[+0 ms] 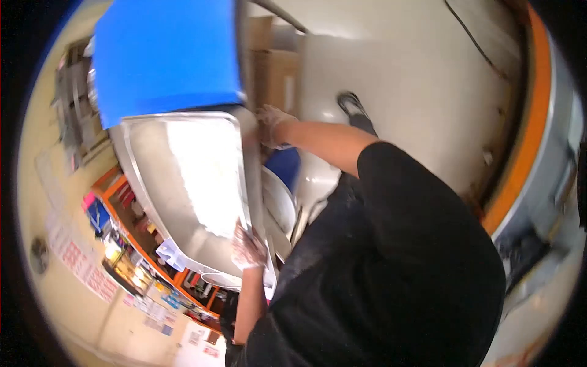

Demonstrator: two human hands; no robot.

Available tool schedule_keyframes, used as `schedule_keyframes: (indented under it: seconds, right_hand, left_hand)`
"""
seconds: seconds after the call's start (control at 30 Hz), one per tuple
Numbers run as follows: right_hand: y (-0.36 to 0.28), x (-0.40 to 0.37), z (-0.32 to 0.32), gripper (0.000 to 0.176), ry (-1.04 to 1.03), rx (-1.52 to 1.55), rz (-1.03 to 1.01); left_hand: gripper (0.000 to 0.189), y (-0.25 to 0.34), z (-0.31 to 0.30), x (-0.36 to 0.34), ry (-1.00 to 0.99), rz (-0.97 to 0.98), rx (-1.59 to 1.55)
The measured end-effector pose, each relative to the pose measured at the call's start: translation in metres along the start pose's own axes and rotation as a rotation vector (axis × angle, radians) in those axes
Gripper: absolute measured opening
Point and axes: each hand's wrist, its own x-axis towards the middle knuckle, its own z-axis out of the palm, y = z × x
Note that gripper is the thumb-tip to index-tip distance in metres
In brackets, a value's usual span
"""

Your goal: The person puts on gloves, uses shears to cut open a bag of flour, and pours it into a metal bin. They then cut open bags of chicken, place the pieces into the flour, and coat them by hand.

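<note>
Hands apart (both gloved), left hand [247,248] and right hand [270,125] each clamped on same edge of metal tray [183,177]

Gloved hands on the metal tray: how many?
2: upper hand grips the metal tray near the blue board; lower hand grips the same edge farther down. None appears hidden.

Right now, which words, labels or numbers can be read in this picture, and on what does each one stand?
None can be read.
The wall papers show red print, too blurred to read.
The blue board and the metal tray carry no visible text.
</note>
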Motion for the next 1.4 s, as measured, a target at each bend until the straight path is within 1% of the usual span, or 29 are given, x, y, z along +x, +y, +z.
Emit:
schedule_keyframes:
  seconds: [0.03,0.1,0.13,0.2,0.23,0.3,0.33,0.4,0.43,0.47,0.5,0.53,0.57,0.6,0.63,0.7,0.73,0.8,0.87,1.0,1.07,1.1,1.17,1.2,1.23,1.27,1.3,1.33,1.4]
  right_hand:
    - [0.011,0.022,0.005,0.039,0.045,-0.014,-0.049]
    - [0.043,0.056,0.01,0.039,0.038,0.03,-0.087]
    - [0.062,0.067,0.01,0.039,0.002,0.032,-0.086]
    - [0.106,0.071,0.006,0.04,-0.13,-0.021,-0.025]
    - [0.127,0.067,0.001,0.04,-0.193,-0.054,0.014]
    - [0.158,0.056,-0.01,0.041,-0.287,-0.122,0.071]
    - [0.165,0.05,-0.02,0.041,-0.323,-0.149,0.091]
    - [0.171,0.036,-0.03,0.042,-0.352,-0.157,0.085]
    - [0.167,0.03,-0.032,0.042,-0.352,-0.146,0.073]
    - [0.157,0.023,-0.033,0.042,-0.339,-0.13,0.051]
    - [0.148,0.013,-0.033,0.043,-0.325,-0.096,0.027]
    - [0.139,0.0,-0.031,0.043,-0.302,-0.042,0.004]
    - [0.132,-0.013,-0.032,0.043,-0.28,0.033,-0.01]
    - [0.125,-0.032,-0.031,0.044,-0.257,0.127,-0.013]
    - [0.121,-0.062,-0.029,0.044,-0.232,0.29,0.01]
    - [0.118,-0.113,-0.039,0.045,-0.191,0.536,0.071]
    - [0.114,-0.133,-0.054,0.045,-0.157,0.44,0.047]
    - [0.087,-0.151,-0.111,0.043,-0.108,0.069,-0.016]
    - [0.084,-0.155,-0.146,0.038,-0.144,0.111,0.001]
    - [0.058,-0.145,-0.202,0.034,-0.141,0.289,0.028]
    - [0.018,-0.124,-0.262,0.029,-0.227,0.352,-0.059]
    - [0.001,-0.113,-0.28,0.028,-0.275,0.388,-0.102]
    - [-0.011,-0.084,-0.281,0.031,-0.435,0.567,0.011]
    - [-0.038,-0.067,-0.294,0.035,-0.384,0.474,-0.077]
    - [-0.064,-0.05,-0.307,0.039,-0.326,0.377,-0.159]
    - [-0.106,-0.027,-0.331,0.046,-0.118,0.099,-0.387]
    - [-0.108,-0.006,-0.319,0.052,-0.101,0.045,-0.397]
    - [-0.107,0.014,-0.302,0.059,-0.084,-0.01,-0.408]
    - [-0.117,0.048,-0.285,0.065,-0.469,-0.325,-0.237]
  left_hand:
    - [0.036,-0.012,0.01,-0.005,-0.024,-0.002,-0.292]
    - [0.043,-0.005,0.011,0.002,0.022,0.117,-0.499]
    - [0.049,0.004,-0.002,0.005,0.053,0.218,-0.403]
    - [0.055,0.008,-0.007,0.016,0.002,0.28,-0.454]
    - [0.055,0.008,-0.005,0.015,-0.012,0.273,-0.444]
    - [0.053,0.013,-0.011,0.021,-0.055,0.252,-0.522]
    - [0.051,0.023,-0.029,0.029,-0.198,0.139,-0.517]
    - [0.047,0.035,-0.044,0.041,-0.236,0.086,-0.556]
    - [0.057,0.033,-0.063,0.049,-0.385,0.018,-0.728]
    - [0.073,0.016,-0.044,0.046,-0.234,0.08,-0.994]
    - [0.077,0.01,-0.036,0.062,-0.169,0.138,-1.219]
    - [0.085,0.01,-0.057,0.091,-0.081,0.187,-1.086]
    - [0.084,0.009,-0.067,0.126,0.006,0.263,-0.7]
    - [0.086,0.018,-0.079,0.162,0.029,0.22,-0.499]
    - [0.086,0.034,-0.075,0.176,0.172,0.223,-0.34]
    - [0.082,0.046,-0.059,0.229,0.232,0.187,-0.18]
    - [0.08,0.043,-0.061,0.241,0.178,0.132,-0.181]
    - [0.076,0.043,-0.067,0.254,0.056,0.018,-0.183]
    - [0.069,0.033,-0.066,0.255,0.016,0.058,-0.216]
    - [0.054,0.002,-0.067,0.227,-0.166,0.094,-0.211]
    - [0.047,-0.011,-0.047,0.202,-0.245,0.038,-0.232]
    - [0.043,-0.018,-0.034,0.184,-0.29,0.007,-0.242]
    - [0.04,-0.032,-0.013,0.148,-0.284,0.045,-0.228]
    - [0.038,-0.038,-0.007,0.127,-0.287,0.065,-0.225]
    - [0.038,-0.043,-0.009,0.108,-0.324,0.026,-0.215]
    - [0.037,-0.05,-0.016,0.093,-0.357,-0.012,-0.203]
    - [0.037,-0.056,-0.018,0.078,-0.393,-0.048,-0.193]
    - [0.037,-0.065,-0.014,0.062,-0.283,-0.074,-0.219]
    - [0.037,-0.081,-0.005,0.034,-0.061,-0.128,-0.267]
